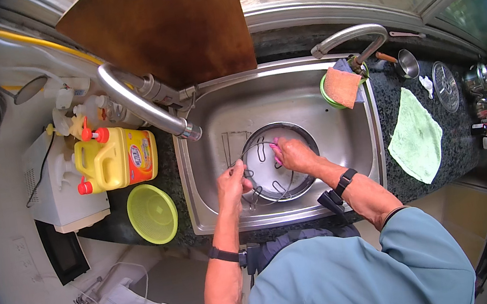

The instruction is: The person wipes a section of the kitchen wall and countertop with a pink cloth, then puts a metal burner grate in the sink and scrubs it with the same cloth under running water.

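Observation:
In the steel sink (346, 151) sits a round metal pan (311, 135), its pale inside facing up. Over it is a thin wire ring rack (293, 176) with bent wire loops, tilted above the pan. My left hand (232, 186) grips the rack at its left side. Pinched in my right hand (295, 154) is a small pink item (276, 149), pressed against the rack's upper right wire; my fingers hide most of it, and I cannot tell what it is. A thin wire frame (226, 145) shows on the sink floor behind my left hand.
Two curved faucets (123, 94) (361, 28) reach over the sink. Left stand yellow detergent jugs (118, 155) and a green plastic basket (152, 213). An orange cloth (342, 86) hangs at the sink's back right corner. A green towel (415, 137) and a small ladle (407, 63) lie right.

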A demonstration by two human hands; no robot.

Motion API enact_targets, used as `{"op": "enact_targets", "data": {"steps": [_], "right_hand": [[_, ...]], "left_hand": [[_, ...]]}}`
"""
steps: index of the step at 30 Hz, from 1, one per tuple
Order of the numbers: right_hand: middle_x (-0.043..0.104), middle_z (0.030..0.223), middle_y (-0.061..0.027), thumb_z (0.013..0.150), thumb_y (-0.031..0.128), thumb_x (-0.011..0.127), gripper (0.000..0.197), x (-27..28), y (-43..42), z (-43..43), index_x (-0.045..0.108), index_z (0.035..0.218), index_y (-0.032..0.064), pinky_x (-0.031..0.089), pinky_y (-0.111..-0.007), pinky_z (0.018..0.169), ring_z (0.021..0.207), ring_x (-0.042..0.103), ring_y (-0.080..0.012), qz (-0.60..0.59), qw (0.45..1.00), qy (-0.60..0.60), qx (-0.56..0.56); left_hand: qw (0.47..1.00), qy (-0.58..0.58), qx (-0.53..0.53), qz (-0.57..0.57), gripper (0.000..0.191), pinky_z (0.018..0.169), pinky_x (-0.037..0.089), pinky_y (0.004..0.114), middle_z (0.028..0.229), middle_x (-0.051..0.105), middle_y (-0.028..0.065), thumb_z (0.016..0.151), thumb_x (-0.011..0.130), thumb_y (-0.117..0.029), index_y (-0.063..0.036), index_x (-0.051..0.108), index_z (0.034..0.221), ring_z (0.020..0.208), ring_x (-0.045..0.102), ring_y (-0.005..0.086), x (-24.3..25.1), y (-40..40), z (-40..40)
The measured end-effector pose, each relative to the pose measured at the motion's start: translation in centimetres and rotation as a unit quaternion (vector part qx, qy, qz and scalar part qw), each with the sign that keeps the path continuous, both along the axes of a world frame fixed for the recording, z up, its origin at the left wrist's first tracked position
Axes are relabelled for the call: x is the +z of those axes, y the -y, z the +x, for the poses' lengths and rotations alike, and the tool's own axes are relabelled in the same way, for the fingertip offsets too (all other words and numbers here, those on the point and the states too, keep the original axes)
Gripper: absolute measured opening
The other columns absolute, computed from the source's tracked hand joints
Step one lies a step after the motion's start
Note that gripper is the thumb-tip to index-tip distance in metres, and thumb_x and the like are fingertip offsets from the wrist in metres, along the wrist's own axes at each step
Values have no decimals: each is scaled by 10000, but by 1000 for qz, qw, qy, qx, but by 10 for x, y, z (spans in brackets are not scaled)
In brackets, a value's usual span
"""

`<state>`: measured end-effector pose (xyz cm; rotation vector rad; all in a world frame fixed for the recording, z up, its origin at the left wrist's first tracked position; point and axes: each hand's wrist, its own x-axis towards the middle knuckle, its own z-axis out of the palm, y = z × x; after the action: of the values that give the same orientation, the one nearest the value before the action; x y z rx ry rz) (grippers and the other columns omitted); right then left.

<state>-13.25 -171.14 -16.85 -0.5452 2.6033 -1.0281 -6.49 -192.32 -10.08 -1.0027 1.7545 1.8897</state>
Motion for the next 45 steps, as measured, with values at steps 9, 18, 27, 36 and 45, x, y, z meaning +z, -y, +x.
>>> {"op": "enact_targets", "data": {"steps": [9,18,27,36,45], "right_hand": [[616,671,-254,922,293,545,347,8,-3,3,588,791,-25,487,-527,595,622,607,-438,44,996,-37,61],[628,670,-219,945,342,494,388,-5,-10,-15,608,772,13,509,-469,574,593,622,-392,-61,982,-26,175],[625,678,-126,1008,440,325,583,20,-14,-19,638,871,-32,514,-344,472,487,598,-187,-194,897,397,34],[630,658,-151,990,351,395,430,-1,-2,-20,613,850,8,496,-430,554,593,620,-292,-61,982,158,77],[618,681,-194,965,304,437,368,1,11,-16,586,759,38,470,-521,628,658,603,-416,-54,992,-40,109]], "left_hand": [[991,30,99,81,493,339,206,188,844,634,126,927,556,-510,-21,607,957,429,429,87,-17,-11,15],[996,15,79,46,440,324,198,225,725,647,160,914,616,-419,-23,565,730,347,348,81,-24,1,0],[996,-36,73,37,451,333,201,227,693,643,152,903,639,-408,-3,589,711,357,347,70,-32,-3,11],[999,-49,22,1,406,352,182,226,661,638,117,917,626,-374,0,626,758,382,295,37,-27,-6,4],[998,34,5,60,413,344,175,236,699,636,129,915,619,-381,17,613,806,371,285,54,-19,-10,-5]]}}
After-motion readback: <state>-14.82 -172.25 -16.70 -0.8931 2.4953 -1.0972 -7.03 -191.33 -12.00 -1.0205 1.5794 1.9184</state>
